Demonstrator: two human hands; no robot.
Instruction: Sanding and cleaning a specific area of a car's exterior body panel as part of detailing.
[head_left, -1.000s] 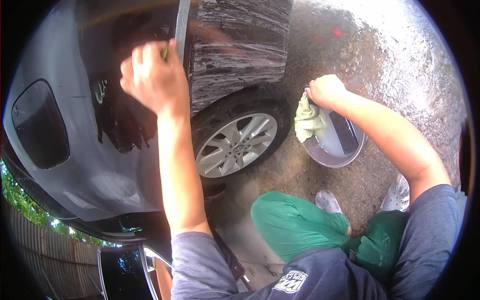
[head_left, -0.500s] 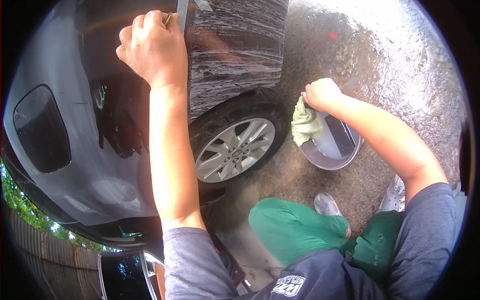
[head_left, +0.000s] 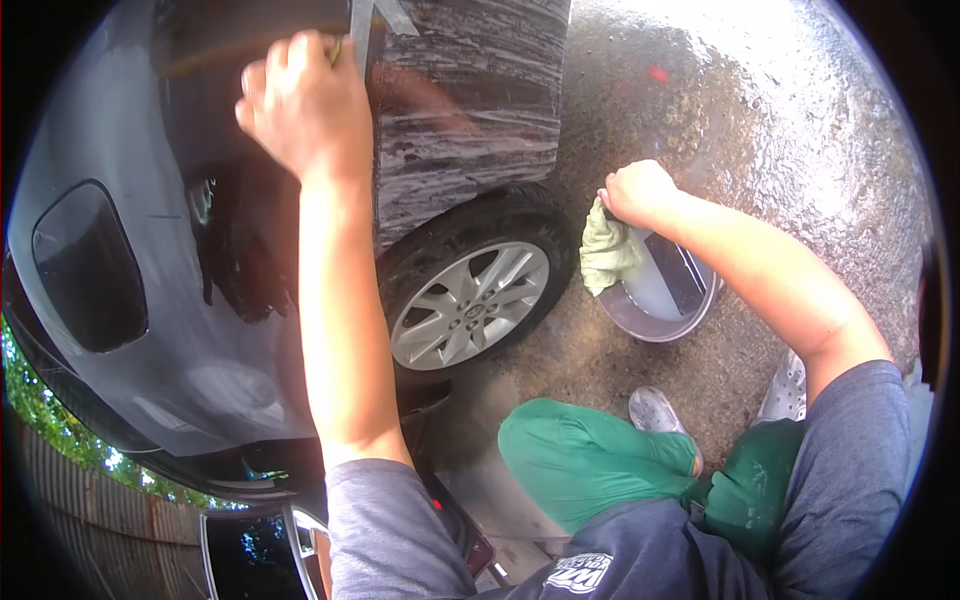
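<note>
My left hand (head_left: 305, 105) is up against the dark car body panel (head_left: 240, 130), its fingers bent onto the surface. A thin olive-coloured edge of something shows between thumb and forefinger; the rest is hidden under the palm. My right hand (head_left: 640, 192) is closed on a pale green cloth (head_left: 606, 250), which hangs over the left rim of a grey bucket (head_left: 650, 328). Cloudy whitish water (head_left: 652, 285) fills part of the bucket and mirrors something dark.
Below the panel covered in streaky plastic sheeting (head_left: 465, 110) is the car's wheel (head_left: 475, 305). Grey tape (head_left: 396, 15) holds the sheeting's edge. Wet concrete (head_left: 740, 120) extends to the right. My green-clad knee (head_left: 560, 450) and pale clogs (head_left: 655, 410) are below the bucket.
My left hand has shifted slightly down along the panel and is a little blurred. My right hand keeps its hold on the cloth at the bucket. The whole view has shifted slightly.
</note>
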